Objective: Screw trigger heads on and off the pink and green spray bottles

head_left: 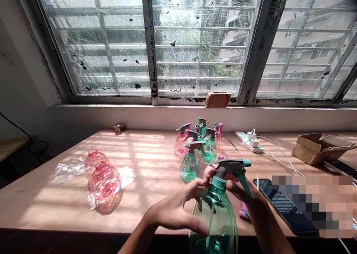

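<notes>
A green clear spray bottle (224, 215) stands close in front of me, near the table's front edge, with its spray head (227, 166) on the neck and the dip tube inside. My left hand (175, 213) is wrapped about the bottle's left side, thumb across its body. Fingers of my right hand (257, 201) grip the collar under the spray head from the right; some of them are hidden behind it. Just beyond is another green spray bottle (189, 168), part of a cluster of pink and green ones. A pink spray head (244, 212) lies partly hidden behind my right hand.
Two pink bottles without heads (104, 183) and clear plastic wrapping (68, 170) lie at left. On the right are a phone (287, 205), a power strip (248, 140) with cables and an open cardboard box (312, 148). A window stands behind the table.
</notes>
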`<state>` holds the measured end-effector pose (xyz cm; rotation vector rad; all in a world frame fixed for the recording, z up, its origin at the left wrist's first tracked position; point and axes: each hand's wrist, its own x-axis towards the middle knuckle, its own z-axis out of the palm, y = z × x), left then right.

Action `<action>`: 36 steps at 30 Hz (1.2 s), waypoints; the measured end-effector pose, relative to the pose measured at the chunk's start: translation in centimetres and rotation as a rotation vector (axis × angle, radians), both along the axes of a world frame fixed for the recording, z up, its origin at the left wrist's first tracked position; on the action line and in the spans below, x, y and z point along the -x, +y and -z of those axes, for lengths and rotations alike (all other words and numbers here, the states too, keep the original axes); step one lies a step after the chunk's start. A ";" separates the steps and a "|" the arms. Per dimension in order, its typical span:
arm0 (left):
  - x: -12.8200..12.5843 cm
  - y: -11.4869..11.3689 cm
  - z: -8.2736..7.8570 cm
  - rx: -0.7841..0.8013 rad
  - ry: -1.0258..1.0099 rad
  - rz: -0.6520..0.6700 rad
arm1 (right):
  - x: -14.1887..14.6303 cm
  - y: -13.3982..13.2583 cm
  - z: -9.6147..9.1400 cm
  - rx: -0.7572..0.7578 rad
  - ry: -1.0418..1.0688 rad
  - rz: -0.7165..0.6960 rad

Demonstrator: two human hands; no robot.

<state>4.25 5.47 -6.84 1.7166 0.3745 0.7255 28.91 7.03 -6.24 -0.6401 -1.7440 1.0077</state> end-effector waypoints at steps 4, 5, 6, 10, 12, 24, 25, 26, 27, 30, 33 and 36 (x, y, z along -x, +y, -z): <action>0.1 -1.7 -1.6 0.240 -0.068 0.015 | 0.9 -0.8 -0.8 0.097 0.105 -0.260; 0.0 -2.0 -1.8 0.280 -0.078 0.005 | 1.1 -0.8 -1.0 0.092 0.122 -0.282; 0.0 -2.3 -2.0 0.286 -0.081 -0.007 | 1.2 -0.7 -1.2 0.081 0.130 -0.282; 0.0 -3.1 -3.2 0.006 0.057 -0.226 | 1.8 -0.7 -1.3 0.056 0.166 -0.190; 0.0 -3.5 -4.0 -0.205 0.170 -0.383 | 2.4 -0.8 -1.0 0.045 0.211 -0.159; -0.6 -4.0 -4.5 -0.543 0.119 -0.766 | 5.3 -2.2 -0.3 0.035 0.395 -0.126; -0.4 -4.0 -4.5 -0.521 0.105 -0.748 | 5.3 -2.2 -0.4 0.045 0.406 -0.113; -0.3 -4.1 -4.5 -0.490 0.095 -0.709 | 5.4 -2.3 -0.5 0.050 0.419 -0.092; -0.1 -4.1 -4.5 -0.445 0.088 -0.650 | 5.3 -2.3 -0.5 0.058 0.438 -0.065; 0.2 -4.3 -4.5 -0.238 0.075 -0.404 | 4.6 -2.4 -0.3 0.131 0.519 -0.065; 0.2 -4.5 -4.4 -0.056 0.050 -0.177 | 3.7 -2.6 -0.1 0.267 0.520 -0.176; -0.1 -4.7 -4.5 -0.038 0.027 -0.117 | 3.5 -2.6 -0.5 0.294 0.501 -0.246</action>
